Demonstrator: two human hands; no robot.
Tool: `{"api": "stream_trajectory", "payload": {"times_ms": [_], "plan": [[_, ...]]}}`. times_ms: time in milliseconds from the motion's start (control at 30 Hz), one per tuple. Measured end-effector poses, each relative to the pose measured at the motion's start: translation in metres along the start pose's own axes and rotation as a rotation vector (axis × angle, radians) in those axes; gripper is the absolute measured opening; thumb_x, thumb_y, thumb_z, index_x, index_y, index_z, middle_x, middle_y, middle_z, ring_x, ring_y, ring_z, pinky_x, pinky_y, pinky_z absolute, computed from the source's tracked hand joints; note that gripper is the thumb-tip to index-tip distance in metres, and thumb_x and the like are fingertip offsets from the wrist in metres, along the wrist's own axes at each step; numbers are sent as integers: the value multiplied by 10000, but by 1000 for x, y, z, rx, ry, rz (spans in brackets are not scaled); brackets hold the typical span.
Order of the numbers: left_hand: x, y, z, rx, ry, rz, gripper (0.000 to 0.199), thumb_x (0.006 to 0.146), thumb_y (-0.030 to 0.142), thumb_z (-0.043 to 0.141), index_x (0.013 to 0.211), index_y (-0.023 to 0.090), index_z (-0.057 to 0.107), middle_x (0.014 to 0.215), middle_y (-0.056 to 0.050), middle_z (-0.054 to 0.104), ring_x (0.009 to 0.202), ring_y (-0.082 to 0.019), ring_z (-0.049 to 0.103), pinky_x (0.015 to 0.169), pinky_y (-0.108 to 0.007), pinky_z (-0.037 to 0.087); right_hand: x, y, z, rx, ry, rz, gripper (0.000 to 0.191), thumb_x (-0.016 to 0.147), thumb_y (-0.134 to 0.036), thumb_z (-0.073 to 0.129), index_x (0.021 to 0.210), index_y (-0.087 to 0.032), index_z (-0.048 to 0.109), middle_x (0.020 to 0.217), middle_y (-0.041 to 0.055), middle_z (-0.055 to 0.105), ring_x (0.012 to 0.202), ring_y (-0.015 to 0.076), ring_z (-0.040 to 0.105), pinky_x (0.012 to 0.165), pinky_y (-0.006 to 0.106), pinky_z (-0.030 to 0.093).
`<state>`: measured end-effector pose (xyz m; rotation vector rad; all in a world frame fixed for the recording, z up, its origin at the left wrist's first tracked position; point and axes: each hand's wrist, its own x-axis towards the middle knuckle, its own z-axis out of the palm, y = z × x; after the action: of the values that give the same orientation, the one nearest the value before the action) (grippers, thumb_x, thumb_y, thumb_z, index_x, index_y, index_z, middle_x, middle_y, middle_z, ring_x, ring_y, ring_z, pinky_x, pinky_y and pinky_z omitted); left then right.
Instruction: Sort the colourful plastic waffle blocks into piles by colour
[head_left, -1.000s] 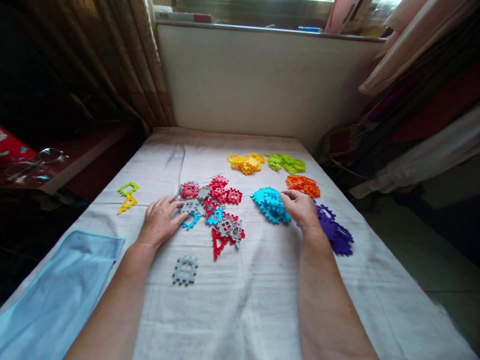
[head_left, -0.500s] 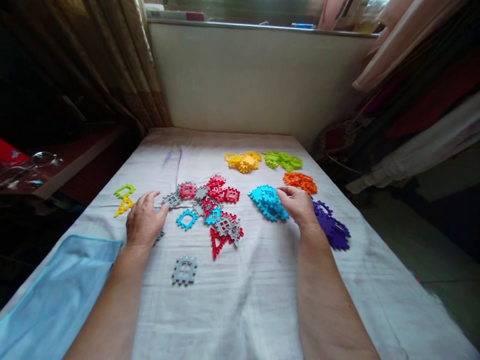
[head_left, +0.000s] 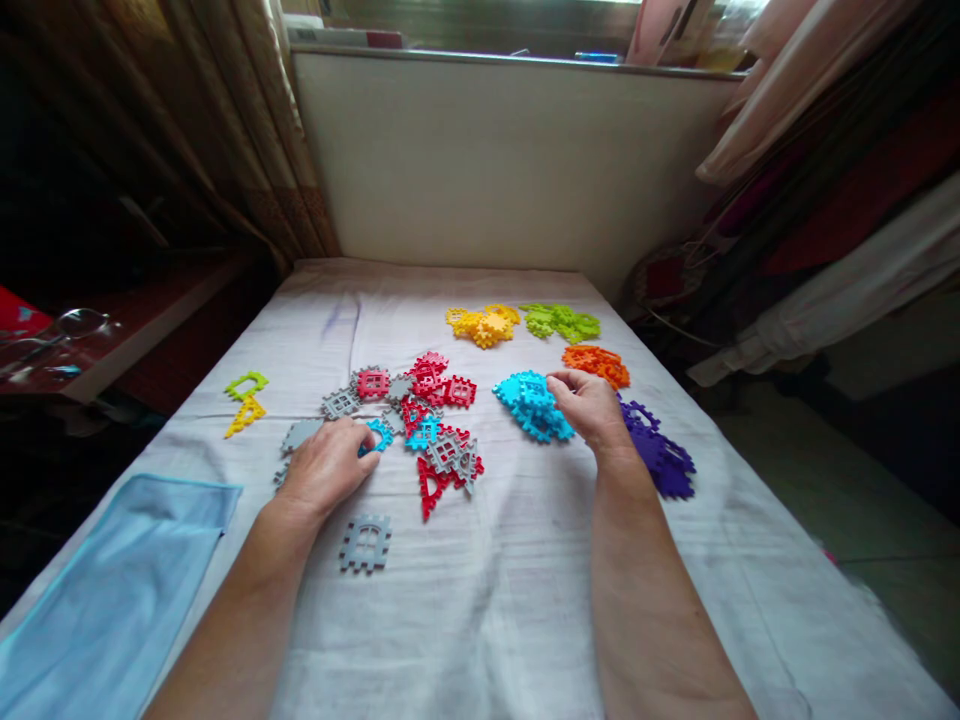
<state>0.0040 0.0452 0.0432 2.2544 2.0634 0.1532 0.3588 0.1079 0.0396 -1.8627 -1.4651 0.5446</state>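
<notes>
My left hand (head_left: 330,465) reaches over the sheet with thumb and fingers closed on the edge of a blue toothed tile (head_left: 382,434) with an open middle. Several grey tiles (head_left: 301,434) lie beside and partly under that hand. Right of the blue tile is a mixed heap of red tiles (head_left: 460,391), grey tiles and another blue tile (head_left: 424,432). My right hand (head_left: 591,405) pinches at the right edge of a pile of blue tiles (head_left: 532,405); its fingertips partly hide what they grip. One grey window tile (head_left: 365,543) lies alone nearer me.
Sorted piles of yellow (head_left: 484,326), lime green (head_left: 561,322), orange (head_left: 596,366) and purple tiles (head_left: 660,455) lie at the back and right. A lime tile (head_left: 247,385) and yellow triangle (head_left: 246,415) sit left. A light blue cloth (head_left: 127,580) covers the left front edge.
My left hand has moved right and slightly toward me, from beside the grey tiles onto the open-middled blue tile. My right hand stays at the blue pile.
</notes>
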Motion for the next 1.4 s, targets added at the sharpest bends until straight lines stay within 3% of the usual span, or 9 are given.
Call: {"api": "stream_trajectory", "payload": {"times_ms": [133,200,333,400,600,767,933,1133,1400], "plan": [[1,-7,-9,-104,-40,15,179,793,383,568,861,271,689,990,-31,714,947,-248,657,829,-358,507,-5,-12,3,81,-38,-15,319,815,-372,561,938,-154,758,804,64,746,667,167,655,626,261,505],[1,-2,-12,-207,6,107,189,830,400,560,896,265,677,1051,-26,706,1019,-234,642,916,-363,496,-11,-25,10,163,-135,-23,291,825,-355,568,930,-155,751,814,64,748,683,158,660,613,244,503],[2,24,-8,-390,164,320,187,891,380,544,909,233,657,1169,-64,651,1132,-219,598,1021,-385,463,-33,-57,32,316,-426,-89,273,867,-360,572,976,-168,732,831,52,748,703,137,663,597,219,500],[2,38,-3,-416,221,355,165,897,353,552,914,226,655,1221,-81,617,1150,-226,591,1011,-396,478,-45,-70,44,324,-480,-163,288,860,-384,608,1023,-177,724,829,38,743,711,133,658,617,222,503],[1,51,7,-442,250,413,142,901,332,568,986,242,637,1289,-81,582,1190,-231,583,1017,-407,492,-58,-83,56,205,-448,-279,222,821,-238,591,982,-179,732,690,-21,677,617,108,588,613,217,463],[5,42,18,-436,250,365,302,860,331,626,1142,245,562,1275,-80,603,1216,-235,567,1039,-426,475,-39,-64,39,214,-320,-184,223,792,-235,574,948,-183,725,700,-19,676,586,99,560,579,211,450],[8,45,30,-401,202,358,144,875,284,594,1010,233,598,1159,-71,659,1124,-230,602,1005,-416,488,-31,-55,33,154,-296,-150,241,797,-233,580,985,-192,724,739,-7,707,629,113,607,615,222,472],[7,43,28,-342,181,362,152,886,306,582,1004,244,655,1153,-64,666,1092,-233,607,980,-407,497,-50,-73,48,-65,-369,-225,219,867,-339,618,1029,-241,728,1032,39,766,871,176,699,770,275,511],[8,42,32,-372,211,375,138,895,282,562,1002,249,643,1165,-62,658,1103,-226,607,983,-401,496,-72,-84,81,-189,-371,-271,328,839,-310,632,1161,-297,690,994,25,767,901,216,701,767,295,504]]}}
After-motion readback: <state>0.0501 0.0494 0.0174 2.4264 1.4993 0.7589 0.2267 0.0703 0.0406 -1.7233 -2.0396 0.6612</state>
